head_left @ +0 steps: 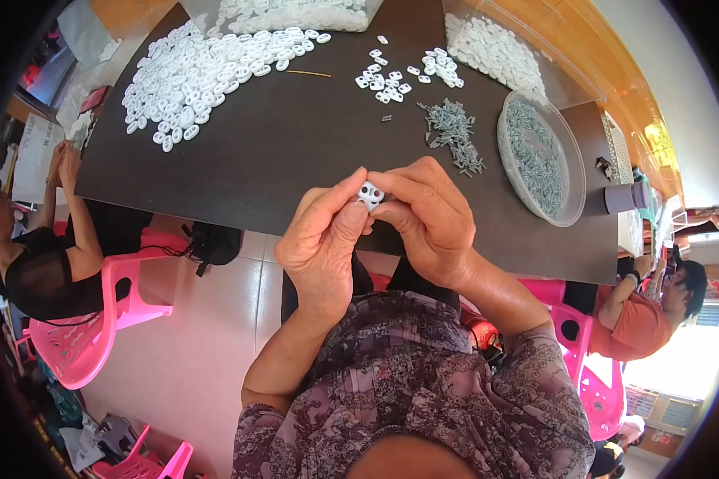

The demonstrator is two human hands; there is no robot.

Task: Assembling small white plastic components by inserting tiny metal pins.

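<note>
Just over the table's near edge, a small white plastic piece (371, 192) with two dark holes is pinched between my fingertips. My left hand (321, 239) is closed on it, thumb and forefinger at its left side. On the other side, my right hand (433, 217) grips it with thumb and forefinger. Fingers cover the lower part, so I cannot tell whether one piece or two joined pieces are held. Beyond my hands lie a heap of small grey pins (453, 132) and a scatter of white two-holed pieces (384, 86). One loose grey pin (387, 118) lies apart.
A large heap of white oval pieces (192, 80) covers the table's far left, with a thin stick (309, 73) beside it. At right stands a round clear tub (577, 180) of grey pins. Clear bins (571, 76) hold white pieces. People sit at both sides on pink chairs (128, 319).
</note>
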